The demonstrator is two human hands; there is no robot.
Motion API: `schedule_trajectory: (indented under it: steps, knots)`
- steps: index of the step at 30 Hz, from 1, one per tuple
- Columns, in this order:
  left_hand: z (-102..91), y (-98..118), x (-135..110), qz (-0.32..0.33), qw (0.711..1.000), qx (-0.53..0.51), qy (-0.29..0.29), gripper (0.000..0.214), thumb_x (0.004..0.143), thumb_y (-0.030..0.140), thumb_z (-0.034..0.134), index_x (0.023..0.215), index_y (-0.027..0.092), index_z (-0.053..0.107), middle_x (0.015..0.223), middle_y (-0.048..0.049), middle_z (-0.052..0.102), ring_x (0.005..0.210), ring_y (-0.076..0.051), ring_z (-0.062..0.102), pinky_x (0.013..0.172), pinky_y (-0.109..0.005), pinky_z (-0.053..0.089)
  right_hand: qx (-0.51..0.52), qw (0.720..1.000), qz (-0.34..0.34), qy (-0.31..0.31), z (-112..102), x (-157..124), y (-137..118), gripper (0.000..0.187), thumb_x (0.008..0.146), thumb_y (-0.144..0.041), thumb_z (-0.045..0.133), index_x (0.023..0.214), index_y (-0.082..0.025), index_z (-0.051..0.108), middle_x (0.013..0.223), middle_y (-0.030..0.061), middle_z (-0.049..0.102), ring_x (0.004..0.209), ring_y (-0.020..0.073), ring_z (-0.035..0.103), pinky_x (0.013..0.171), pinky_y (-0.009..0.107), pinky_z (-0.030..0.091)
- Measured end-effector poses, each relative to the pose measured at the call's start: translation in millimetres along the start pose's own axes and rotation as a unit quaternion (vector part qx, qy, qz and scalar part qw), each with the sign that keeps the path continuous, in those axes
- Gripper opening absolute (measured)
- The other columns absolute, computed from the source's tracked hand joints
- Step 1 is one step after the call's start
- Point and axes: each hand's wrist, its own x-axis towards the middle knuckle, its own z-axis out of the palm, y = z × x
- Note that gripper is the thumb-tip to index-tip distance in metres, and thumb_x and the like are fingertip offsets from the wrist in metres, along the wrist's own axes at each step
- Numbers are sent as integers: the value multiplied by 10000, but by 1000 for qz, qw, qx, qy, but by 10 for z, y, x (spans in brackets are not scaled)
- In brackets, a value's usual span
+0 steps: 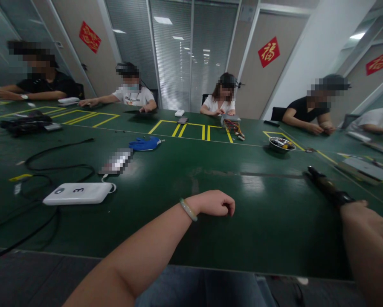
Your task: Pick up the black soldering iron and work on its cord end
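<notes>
Head view. Left hand (pixel 215 204): loosely curled, holding nothing, resting on the green table (pixel 268 230) near the middle of its near edge, with a pale bracelet (pixel 188 209) at the wrist. Right hand (pixel 364 219): closed on the dark tool (pixel 326 185) toward the table's right edge, tip pointing away. Judgement: a firm grip and a braced left hand would steady it.

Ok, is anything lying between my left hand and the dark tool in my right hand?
Nothing visible. Only bare green table lies between the left hand, curled in a loose fist, and the dark tool that the right hand holds.
</notes>
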Motion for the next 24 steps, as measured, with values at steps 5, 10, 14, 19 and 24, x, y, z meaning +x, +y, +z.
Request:
schedule_trajectory:
  steps: [5, 10, 14, 19, 24]
  knots:
    - [8, -13, 17, 8, 1000, 12, -1, 238, 781, 123, 510, 910, 221, 685, 899, 32, 690, 793, -116, 607, 666, -206, 416, -8, 997, -2, -80, -121, -558, -248, 678, 916, -522, 252, 1290, -88, 616, 1088, 399, 528, 1200, 396, 493, 849, 559, 337]
    - [24, -22, 22, 4, 1000, 8, 7, 235, 773, 119, 515, 894, 218, 691, 895, 30, 694, 797, -119, 611, 681, -206, 421, -16, 972, -176, -153, -111, -1403, -762, 617, 969, -528, 261, 1175, -133, 688, 1117, 252, 597, 1114, 353, 553, 876, 459, 397]
    - [43, -33, 26, 4, 1000, 1, 12, 232, 769, 106, 515, 880, 205, 692, 882, 23, 695, 793, -121, 616, 678, -207, 424, 25, 904, -393, -166, -89, -2321, -1194, 584, 1009, -501, 221, 1112, -169, 689, 1143, 167, 599, 1070, 292, 552, 904, 418, 389]
    - [49, -32, 28, 20, 1000, 4, 20, 263, 734, 53, 504, 867, 185, 688, 862, 21, 699, 763, -116, 618, 680, -206, 428, 134, 774, -591, -183, -229, -3482, -1494, 406, 1017, -466, 335, 1071, -250, 675, 1138, 75, 593, 1059, 238, 510, 905, 388, 348]
    - [34, -26, -10, 70, 995, 32, 59, 241, 716, 34, 511, 784, 176, 694, 786, 21, 697, 711, -113, 605, 680, -212, 427, 186, 662, -683, -245, -294, -3985, -1527, 275, 995, -399, 452, 1111, -259, 658, 1129, 52, 585, 1059, 207, 491, 920, 373, 337]
